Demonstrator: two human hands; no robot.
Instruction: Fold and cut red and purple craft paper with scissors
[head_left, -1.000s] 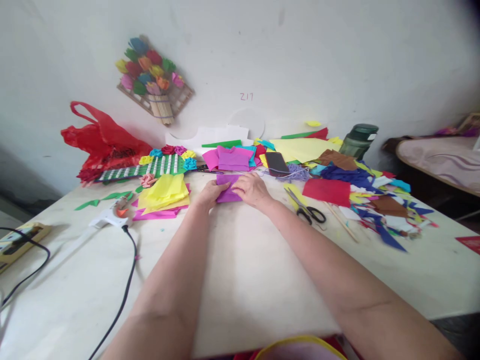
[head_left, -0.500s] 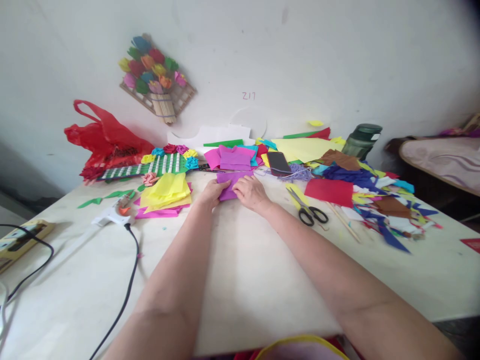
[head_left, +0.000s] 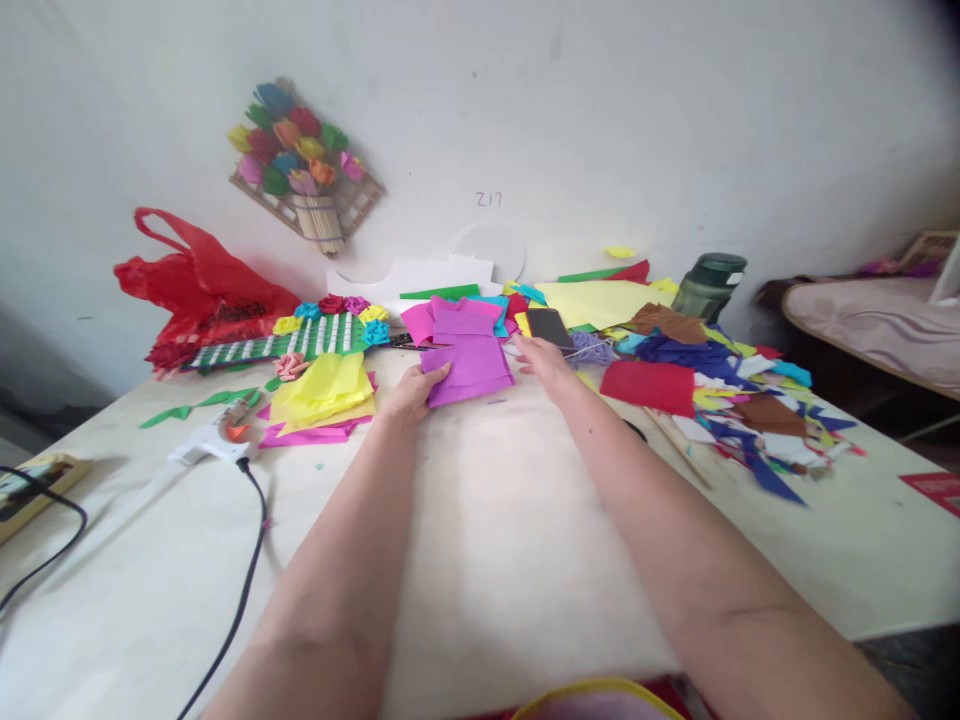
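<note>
Pinching the left edge of the purple paper (head_left: 474, 374) between thumb and fingers, the left hand (head_left: 409, 393) in the head view keeps it over the middle of the counter (head_left: 517, 560). The right hand (head_left: 547, 366), fingers loosely parted, is just beside the paper's right edge, near the phone (head_left: 548, 326). Yellow sheets (head_left: 324, 392) lie left of the left hand.

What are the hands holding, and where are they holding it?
The left hand holds the purple paper by its left edge, thumb on top. The right hand is off the paper, with nothing visible in it.
</note>
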